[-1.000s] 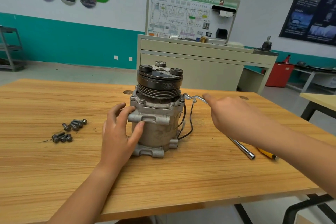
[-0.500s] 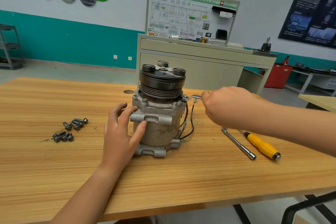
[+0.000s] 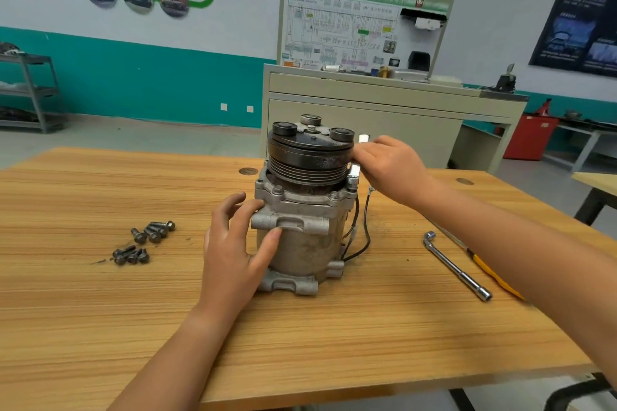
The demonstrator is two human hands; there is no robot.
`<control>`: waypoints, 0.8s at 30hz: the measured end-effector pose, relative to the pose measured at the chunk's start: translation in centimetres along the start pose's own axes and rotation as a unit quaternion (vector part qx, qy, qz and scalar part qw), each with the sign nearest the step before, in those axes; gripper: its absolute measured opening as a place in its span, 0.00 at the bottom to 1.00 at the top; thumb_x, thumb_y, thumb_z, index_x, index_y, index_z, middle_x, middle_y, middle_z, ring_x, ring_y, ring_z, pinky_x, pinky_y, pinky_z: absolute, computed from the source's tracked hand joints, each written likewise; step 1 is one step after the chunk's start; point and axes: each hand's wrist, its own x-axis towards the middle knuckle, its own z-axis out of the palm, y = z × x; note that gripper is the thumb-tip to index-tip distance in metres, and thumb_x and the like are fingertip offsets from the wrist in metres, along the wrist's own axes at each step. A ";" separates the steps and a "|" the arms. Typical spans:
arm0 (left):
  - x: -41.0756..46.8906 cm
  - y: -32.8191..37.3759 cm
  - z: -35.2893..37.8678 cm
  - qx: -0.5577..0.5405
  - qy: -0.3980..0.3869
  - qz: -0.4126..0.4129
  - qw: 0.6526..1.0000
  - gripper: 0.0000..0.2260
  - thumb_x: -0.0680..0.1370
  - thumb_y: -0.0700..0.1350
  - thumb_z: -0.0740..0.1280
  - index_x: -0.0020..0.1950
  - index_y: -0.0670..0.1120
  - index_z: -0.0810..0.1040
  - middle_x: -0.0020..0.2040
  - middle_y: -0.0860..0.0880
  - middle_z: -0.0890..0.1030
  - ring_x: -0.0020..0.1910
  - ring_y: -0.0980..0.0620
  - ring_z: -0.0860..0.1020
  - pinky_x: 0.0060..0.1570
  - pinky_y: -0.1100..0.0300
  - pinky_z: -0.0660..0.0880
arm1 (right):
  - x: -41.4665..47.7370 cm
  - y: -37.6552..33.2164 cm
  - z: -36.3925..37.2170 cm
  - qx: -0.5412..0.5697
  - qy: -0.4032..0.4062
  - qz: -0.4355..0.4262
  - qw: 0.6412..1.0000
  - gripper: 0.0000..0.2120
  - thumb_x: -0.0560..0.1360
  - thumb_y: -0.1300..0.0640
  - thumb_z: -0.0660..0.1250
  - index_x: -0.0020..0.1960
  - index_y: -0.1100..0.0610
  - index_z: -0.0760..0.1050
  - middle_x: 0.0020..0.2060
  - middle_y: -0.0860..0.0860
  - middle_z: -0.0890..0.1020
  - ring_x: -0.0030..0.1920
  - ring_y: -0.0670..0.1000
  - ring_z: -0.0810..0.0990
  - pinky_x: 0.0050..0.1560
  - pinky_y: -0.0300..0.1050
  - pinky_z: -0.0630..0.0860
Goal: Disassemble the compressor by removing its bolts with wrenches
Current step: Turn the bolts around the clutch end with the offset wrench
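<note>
Dull cast-metal compressor [image 3: 302, 237], dark metal bolts [image 3: 143, 240], glossy chrome wrench [image 3: 455, 265], matt wood-grain table [image 3: 100, 310].

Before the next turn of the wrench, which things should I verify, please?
1. The compressor stands upright on the table: ok.
2. The left hand braces its body: ok.
3. The wrench in the right hand is seated on its bolt: cannot tell, the hand hides it.
4. The removed bolts lie apart at the left: ok.
5. The front flange bolts are out: not ok, two in place.
</note>
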 end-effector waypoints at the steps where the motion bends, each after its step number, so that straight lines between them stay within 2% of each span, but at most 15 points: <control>1: 0.0 0.0 0.0 0.000 -0.001 -0.001 1.000 0.22 0.72 0.57 0.61 0.61 0.46 0.75 0.62 0.53 0.65 0.60 0.62 0.63 0.59 0.38 0.69 | -0.6 -0.1 -0.1 0.017 0.008 0.032 0.999 0.05 0.71 0.69 0.67 0.46 0.67 0.80 0.37 0.59 0.83 0.35 0.57 0.83 0.38 0.49 0.79; 4: 0.0 0.1 0.0 -0.002 -0.002 -0.010 1.000 0.23 0.72 0.58 0.60 0.61 0.45 0.75 0.63 0.52 0.66 0.60 0.60 0.64 0.60 0.39 0.69 | -2.3 -0.2 -2.0 0.098 0.044 0.186 0.977 0.10 0.76 0.66 0.63 0.56 0.68 0.75 0.34 0.57 0.80 0.32 0.57 0.79 0.33 0.47 0.73; 7: 0.1 0.4 0.0 0.003 -0.002 -0.004 1.000 0.24 0.72 0.57 0.60 0.60 0.42 0.75 0.63 0.45 0.70 0.60 0.56 0.66 0.60 0.40 0.70 | -3.7 -0.7 -4.5 0.131 -0.001 0.261 0.956 0.14 0.80 0.59 0.56 0.64 0.61 0.70 0.28 0.48 0.71 0.27 0.52 0.71 0.29 0.42 0.64; 10: 0.3 0.5 -0.3 0.055 0.007 0.053 0.997 0.22 0.73 0.53 0.62 0.58 0.37 0.77 0.58 0.40 0.76 0.58 0.49 0.73 0.57 0.39 0.71 | -4.9 -1.9 -6.4 0.085 -0.123 0.243 0.958 0.16 0.80 0.54 0.55 0.67 0.54 0.68 0.29 0.48 0.73 0.30 0.51 0.73 0.27 0.42 0.64; 12: 0.3 0.4 -0.4 0.107 0.024 0.087 0.990 0.21 0.73 0.52 0.63 0.56 0.37 0.78 0.55 0.41 0.79 0.56 0.49 0.72 0.56 0.42 0.68 | -5.3 -2.6 -7.0 0.075 -0.177 0.232 0.954 0.17 0.80 0.53 0.54 0.67 0.51 0.67 0.33 0.49 0.76 0.33 0.50 0.74 0.30 0.43 0.69; 15: 0.1 0.3 -0.6 0.157 0.046 0.093 0.982 0.20 0.73 0.53 0.64 0.55 0.39 0.80 0.53 0.43 0.81 0.55 0.49 0.72 0.54 0.41 0.67 | -5.0 -3.4 -7.1 0.055 -0.239 0.232 0.941 0.15 0.80 0.53 0.52 0.65 0.51 0.67 0.34 0.49 0.75 0.35 0.51 0.74 0.34 0.46 0.72; 20: 0.1 0.4 -0.4 0.187 0.058 0.091 0.976 0.21 0.74 0.56 0.63 0.55 0.41 0.81 0.53 0.45 0.81 0.55 0.49 0.72 0.55 0.44 0.64 | -4.0 -3.8 -6.8 0.034 -0.265 0.238 0.934 0.14 0.81 0.53 0.51 0.64 0.52 0.67 0.35 0.49 0.74 0.38 0.52 0.75 0.36 0.47 0.73; 24: 0.1 0.5 -0.4 0.185 0.058 0.094 0.977 0.26 0.77 0.61 0.56 0.55 0.41 0.80 0.53 0.45 0.81 0.55 0.49 0.72 0.55 0.44 0.64 | -3.5 -4.0 -7.6 0.020 -0.264 0.252 0.931 0.12 0.80 0.53 0.51 0.60 0.52 0.70 0.31 0.46 0.70 0.32 0.46 0.69 0.28 0.41 0.65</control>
